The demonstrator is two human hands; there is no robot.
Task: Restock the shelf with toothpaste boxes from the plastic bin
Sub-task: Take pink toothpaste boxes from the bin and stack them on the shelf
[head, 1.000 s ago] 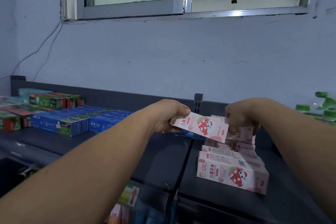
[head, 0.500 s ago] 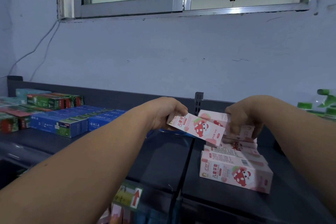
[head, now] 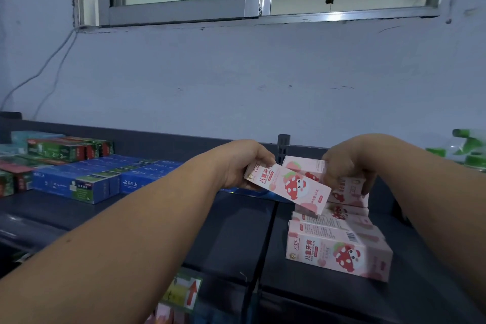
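Observation:
My left hand grips one end of a pink strawberry toothpaste box, held tilted in the air above the dark shelf. My right hand rests on and grips the top pink box of a small stack at the back of the shelf. More pink boxes lie in front of that stack, the nearest with its front face toward me. The plastic bin is not in view.
Blue toothpaste boxes and green-red ones line the shelf's left side. Green-capped bottles stand at the far right. A metal upright divides the back rail. Coloured packages show below the shelf edge.
The top box under my right hand has shifted left on the stack, showing more of its face. The box in my left hand has stayed nearly in place.

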